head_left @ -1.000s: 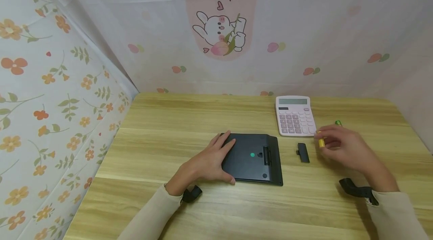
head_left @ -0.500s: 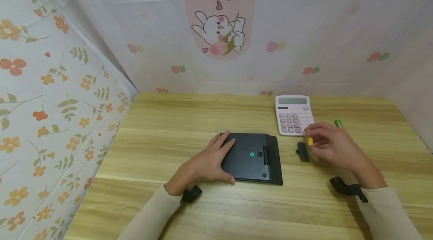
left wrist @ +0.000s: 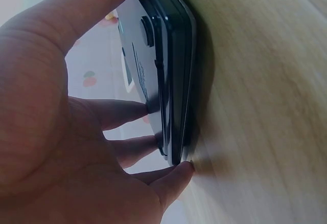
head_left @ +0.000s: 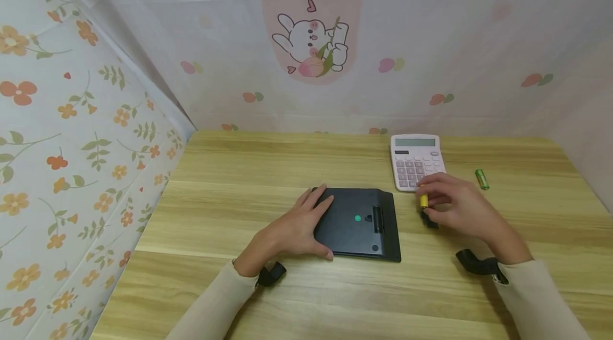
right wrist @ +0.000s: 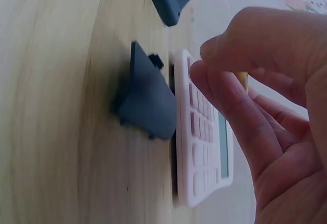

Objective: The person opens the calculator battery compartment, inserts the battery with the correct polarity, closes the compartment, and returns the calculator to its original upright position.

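A black flat device [head_left: 347,223] lies on the table, with a narrow battery slot [head_left: 378,220] uncovered and a green dot on its upper face. My left hand [head_left: 299,225] rests on its left end, fingers spread and fairly straight, thumb at the near edge; the left wrist view shows fingertips against the device's edge [left wrist: 176,81]. My right hand [head_left: 460,207] pinches a yellow battery [head_left: 423,200] upright between thumb and fingers. Just under it lies a small black battery cover [head_left: 432,223], partly hidden in the head view but plain in the right wrist view [right wrist: 148,98].
Behind the right hand stands a pink calculator [head_left: 414,162], its lower right corner covered by the fingers. A green battery [head_left: 482,179] lies to its right. A printed cloth [head_left: 230,52] hangs along the table's back edge.
My right hand has moved left with the yellow battery, from right of the battery cover to above it. The green battery has come fully into sight. The left hand and black device stay put.
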The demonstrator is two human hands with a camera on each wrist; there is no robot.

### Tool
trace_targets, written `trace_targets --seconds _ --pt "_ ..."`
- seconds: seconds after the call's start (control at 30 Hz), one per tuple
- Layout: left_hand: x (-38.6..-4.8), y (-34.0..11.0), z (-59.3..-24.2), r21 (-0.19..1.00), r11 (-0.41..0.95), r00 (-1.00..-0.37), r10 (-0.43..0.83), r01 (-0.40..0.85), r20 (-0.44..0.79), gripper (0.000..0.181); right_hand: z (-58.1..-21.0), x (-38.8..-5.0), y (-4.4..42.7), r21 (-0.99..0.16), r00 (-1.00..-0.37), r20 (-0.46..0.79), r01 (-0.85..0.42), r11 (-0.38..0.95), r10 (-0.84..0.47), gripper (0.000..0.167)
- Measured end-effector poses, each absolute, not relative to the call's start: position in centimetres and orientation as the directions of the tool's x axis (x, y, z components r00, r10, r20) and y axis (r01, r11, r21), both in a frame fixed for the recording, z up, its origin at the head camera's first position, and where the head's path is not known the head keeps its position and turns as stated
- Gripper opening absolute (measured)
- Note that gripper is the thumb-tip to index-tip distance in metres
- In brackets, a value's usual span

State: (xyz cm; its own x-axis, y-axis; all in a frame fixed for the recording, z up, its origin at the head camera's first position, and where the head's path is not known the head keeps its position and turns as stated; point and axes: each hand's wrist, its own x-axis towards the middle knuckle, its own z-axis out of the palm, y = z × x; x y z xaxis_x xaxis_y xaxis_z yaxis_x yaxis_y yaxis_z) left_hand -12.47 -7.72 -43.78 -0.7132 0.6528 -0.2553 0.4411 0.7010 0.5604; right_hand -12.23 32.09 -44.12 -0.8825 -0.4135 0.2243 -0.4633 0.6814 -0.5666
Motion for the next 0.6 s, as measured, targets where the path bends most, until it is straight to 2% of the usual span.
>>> trace_targets --seconds 0.6 --pt "-12.4 -7.8 -43.7 0.563 0.697 -0.713 0.655 0.444 -0.249 0.119 -44.5 -12.9 29.7 -0.525 -0.838 0.298 -0.544 0.655 -0.457 0.041"
